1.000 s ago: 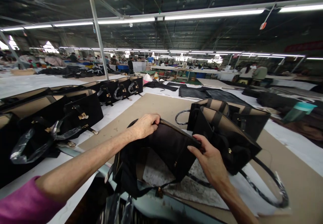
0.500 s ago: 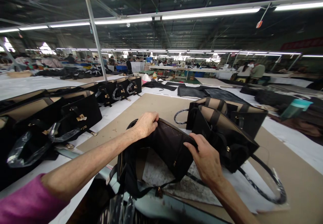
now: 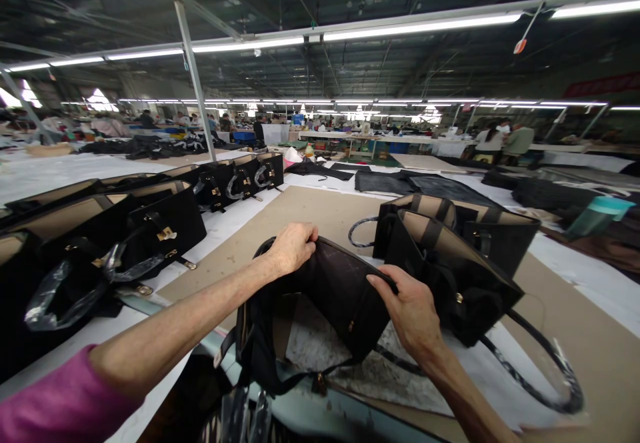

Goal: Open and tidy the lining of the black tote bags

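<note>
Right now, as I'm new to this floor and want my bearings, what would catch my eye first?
Dead centre, the left hand and the right hand grip the rim of an open black bag at the near table edge. Just behind it to the right stand tan-lined bags, also open. A row of black bags runs along the left side.

White-covered worktable [image 3: 590, 276], brown cardboard sheet [image 3: 310, 210] laid across its middle, open black bag [image 3: 340, 290] at the near edge, two tan-lined bags [image 3: 450, 256] just beside, black handbags [image 3: 165, 220] lined up at left.
</note>
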Motion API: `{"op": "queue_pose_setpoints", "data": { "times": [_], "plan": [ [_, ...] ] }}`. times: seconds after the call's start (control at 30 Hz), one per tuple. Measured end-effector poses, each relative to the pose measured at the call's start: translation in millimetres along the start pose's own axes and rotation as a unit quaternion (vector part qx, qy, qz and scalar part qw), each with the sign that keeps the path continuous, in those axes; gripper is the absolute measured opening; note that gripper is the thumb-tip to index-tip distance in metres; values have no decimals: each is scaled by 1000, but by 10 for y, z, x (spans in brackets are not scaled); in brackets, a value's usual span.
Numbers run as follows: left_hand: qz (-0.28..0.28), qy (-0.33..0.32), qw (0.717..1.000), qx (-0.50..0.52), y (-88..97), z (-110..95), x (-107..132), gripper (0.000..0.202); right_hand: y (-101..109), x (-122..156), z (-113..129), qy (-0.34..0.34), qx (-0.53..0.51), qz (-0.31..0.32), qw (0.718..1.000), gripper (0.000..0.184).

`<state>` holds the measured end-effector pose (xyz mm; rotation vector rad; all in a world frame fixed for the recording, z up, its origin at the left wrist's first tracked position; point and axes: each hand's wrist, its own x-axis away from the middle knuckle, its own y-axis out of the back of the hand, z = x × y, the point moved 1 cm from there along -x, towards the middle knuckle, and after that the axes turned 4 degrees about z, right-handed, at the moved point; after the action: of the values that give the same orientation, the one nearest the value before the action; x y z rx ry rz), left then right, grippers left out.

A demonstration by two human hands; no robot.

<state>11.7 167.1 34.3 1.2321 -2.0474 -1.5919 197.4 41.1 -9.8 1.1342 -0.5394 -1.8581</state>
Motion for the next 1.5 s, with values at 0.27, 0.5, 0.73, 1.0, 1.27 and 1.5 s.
{"op": "queue_pose_setpoints", "data": {
  "times": [0.27, 0.5, 0.73, 1.0, 1.27, 1.5],
  "plan": [
    [-17, 1, 1000, 3, -42, 53, -30, 9, -27, -21, -30, 25, 5, -3, 1000, 25],
    [-9, 4, 1000, 6, -45, 39, -32, 9, -33, -30, 127, 92, 303, -19, 948, 26],
    [-7, 14, 1000, 6, -38, 12, -21, 12, -131, -160, 276, 115, 343, -26, 932, 25],
    [-16, 19, 1000, -7, -55, 33, -43, 11, -246, -260, 323, 116, 337, -22, 934, 25],
    [-10, 24, 999, -22, -51, 3, -46, 11, -363, -388, 401, 133, 326, -26, 935, 23],
    [-15, 11, 1000, 2, -7, 58, -15, 23, -508, -544, 485, 145, 314, -23, 938, 24]
  ]
}}
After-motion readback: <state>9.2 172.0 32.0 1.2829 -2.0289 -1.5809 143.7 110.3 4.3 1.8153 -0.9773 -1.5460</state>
